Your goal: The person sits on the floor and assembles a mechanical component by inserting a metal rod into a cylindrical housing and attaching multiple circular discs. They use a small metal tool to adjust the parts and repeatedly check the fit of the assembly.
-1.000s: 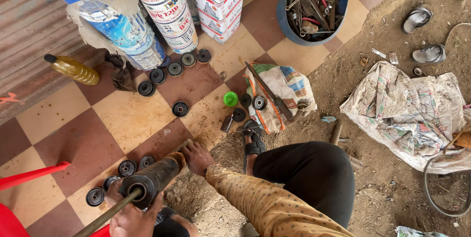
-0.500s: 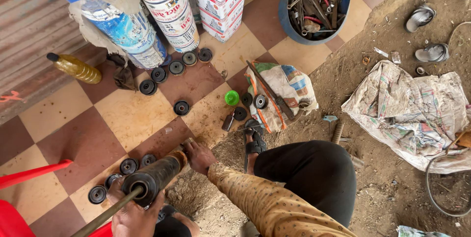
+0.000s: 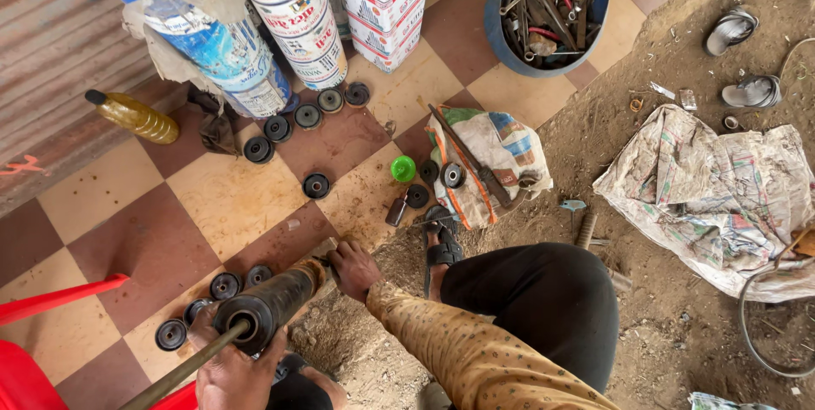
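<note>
On a dusty red-and-cream checked tile floor (image 3: 229,198), gripping a dark, greasy metal cylinder with its long rod (image 3: 270,301), left hand (image 3: 238,376) clamped at the near end, right hand (image 3: 352,266) closed around the far end; best kept steady, wrists firm.

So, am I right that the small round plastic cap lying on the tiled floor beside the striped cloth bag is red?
Not quite: in the head view the small round plastic cap is bright green, not red. It does lie on the tiled floor beside the striped cloth bag.
</note>
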